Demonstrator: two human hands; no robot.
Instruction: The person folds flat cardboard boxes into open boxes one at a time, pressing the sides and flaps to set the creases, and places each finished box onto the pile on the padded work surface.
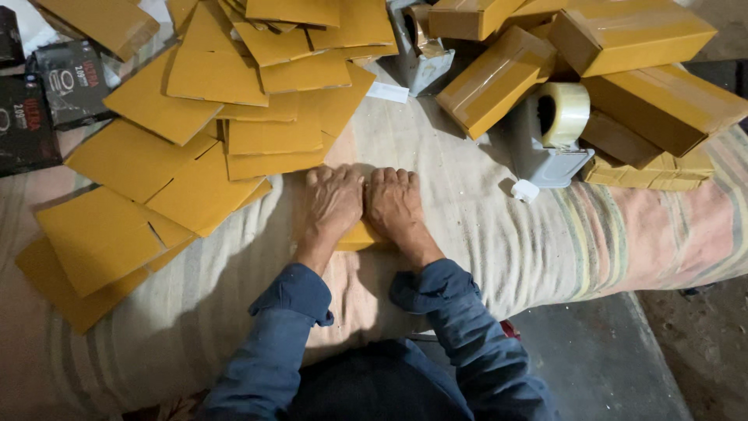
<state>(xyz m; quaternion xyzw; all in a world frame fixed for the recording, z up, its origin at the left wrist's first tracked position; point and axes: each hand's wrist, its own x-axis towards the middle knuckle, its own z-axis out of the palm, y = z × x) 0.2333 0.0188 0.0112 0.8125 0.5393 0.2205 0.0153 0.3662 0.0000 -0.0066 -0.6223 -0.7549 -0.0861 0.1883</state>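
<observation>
Yellow-brown cardboard, a small folded piece (360, 236), lies almost hidden under both hands at the middle of the striped cloth-covered surface (499, 234). The left hand (333, 201) and right hand (393, 201) sit side by side, touching, palms down and fingers curled together over the far edge of the piece; neither pinches it, both press flat on it, seemingly to hold a fold or crease down. Only a strip of the piece shows between the wrists. To the left and beyond the hands spreads a loose heap of flat cardboard blanks (234, 101), overlapping and within easy reach. To the right stand made-up, taped boxes (631, 35) in a pile, with a grey tape dispenser (553, 132) carrying a roll of clear tape just in front of them. Dark printed packets (47, 93) lie at the far left edge. Below right, a bare grey floor (608, 359) shows past the surface.
</observation>
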